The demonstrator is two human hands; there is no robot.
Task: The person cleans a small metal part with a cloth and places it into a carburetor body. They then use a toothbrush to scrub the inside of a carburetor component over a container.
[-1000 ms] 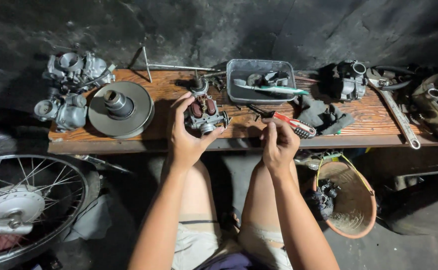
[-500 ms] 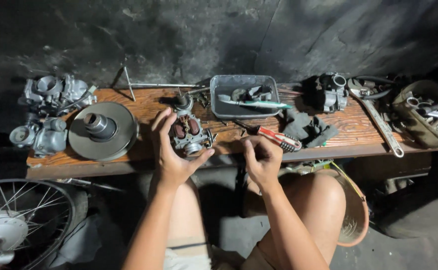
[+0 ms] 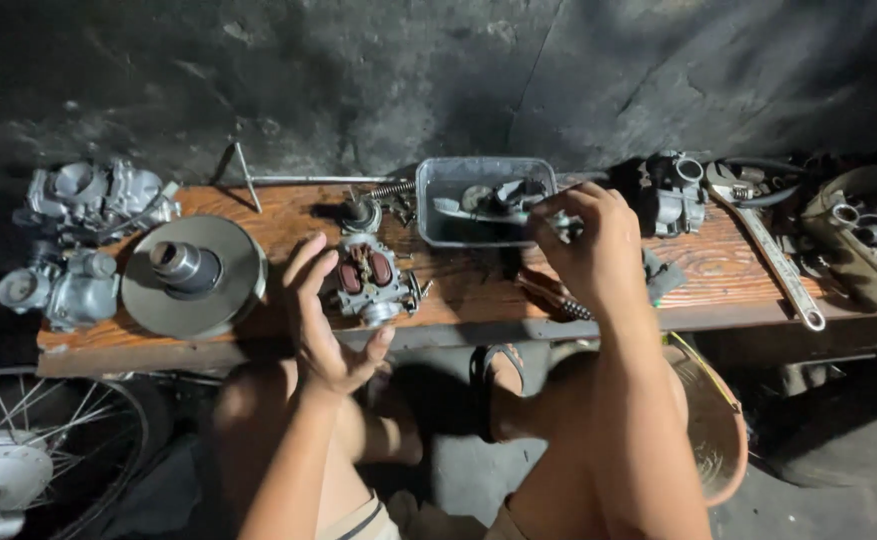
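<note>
Head view, looking down on a wooden worktop [image 3: 718, 290] set against a dark wall. One carburettor body [image 3: 370, 280] sits near the front edge, and the left hand [image 3: 320, 325] curls around its left side, fingers spread wide and touching it (the thumb sits below it, at the worktop's front edge). The right hand [image 3: 588, 245] is at the right end of one grey plastic tray [image 3: 438, 200], fingers pinched narrow on a small part [image 3: 558, 222] too blurred to name. One round pulley disc [image 3: 193, 275] lies left of the carburettor, with two more grey castings [image 3: 83, 240] crowded at the far left edge. One adjustable wrench [image 3: 773, 255] lies on the right, past another metal casting [image 3: 673, 190]. One thin rod [image 3: 308, 180] runs along the back edge. One screwdriver [image 3: 553, 298] rests near the front edge. Bare wood shows between carburettor and tray, and right of the screwdriver. One spoked wheel [image 3: 28, 460] and one bucket [image 3: 708, 430] stand below.
</note>
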